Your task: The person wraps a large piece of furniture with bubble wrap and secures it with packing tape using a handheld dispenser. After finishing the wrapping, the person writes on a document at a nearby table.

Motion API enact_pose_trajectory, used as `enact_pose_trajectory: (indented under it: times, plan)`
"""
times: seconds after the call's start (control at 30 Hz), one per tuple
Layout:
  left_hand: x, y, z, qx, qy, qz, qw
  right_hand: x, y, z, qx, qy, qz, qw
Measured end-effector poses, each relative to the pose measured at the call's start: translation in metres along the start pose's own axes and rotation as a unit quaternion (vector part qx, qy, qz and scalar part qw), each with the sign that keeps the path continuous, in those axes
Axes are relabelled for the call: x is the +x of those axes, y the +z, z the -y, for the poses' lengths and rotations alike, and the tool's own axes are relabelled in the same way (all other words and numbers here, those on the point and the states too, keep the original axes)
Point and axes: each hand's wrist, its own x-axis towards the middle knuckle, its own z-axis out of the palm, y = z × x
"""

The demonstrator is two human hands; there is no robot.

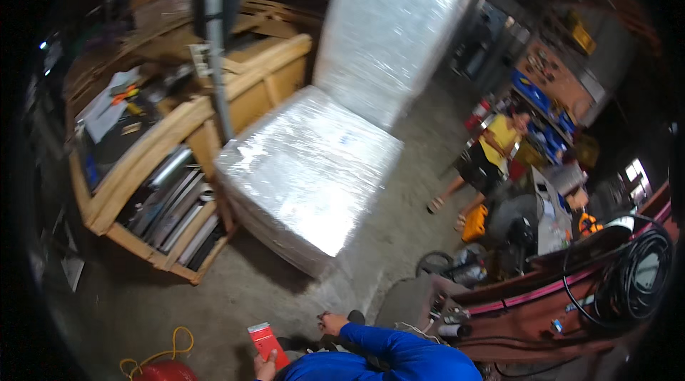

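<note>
At the lower edge, my left hand (265, 366) grips a flat red packet (267, 344) with a whitish strip along its top. My right hand (332, 323) reaches out from a blue sleeve (389, 344), its fingers curled together. A small dark spot shows at those fingertips, too small to name. Ahead of both hands, apart from them, sits a block-shaped object wrapped in clear shiny film (314, 167). Behind it rises a tall upright piece (399, 24) in the same kind of wrapping.
A wooden workbench (203, 106) on the left holds boards and long strips below. Beside it stands a grey post (216, 46). A person in yellow (499, 140) sits at the right near an orange container (474, 224). Coiled black hose (642, 274) and a red drum (165, 371) lie nearer.
</note>
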Motion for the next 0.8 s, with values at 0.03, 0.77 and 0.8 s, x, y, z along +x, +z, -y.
enact_pose_trajectory:
  times: [0.03,0.77,0.8]
  plan:
    - [0.002,-0.029,-0.001,-0.042,-0.017,-0.032,0.998,0.009,-0.002,0.043,0.002,-0.045,-0.029,0.999]
    - [0.089,-0.485,0.083,-0.221,0.033,-0.553,0.802,0.218,0.070,0.818,0.037,-0.560,0.384,0.733]
    - [0.094,-0.503,0.077,-0.245,0.087,-0.581,0.771,0.235,0.070,0.849,0.035,-0.537,0.425,0.728]
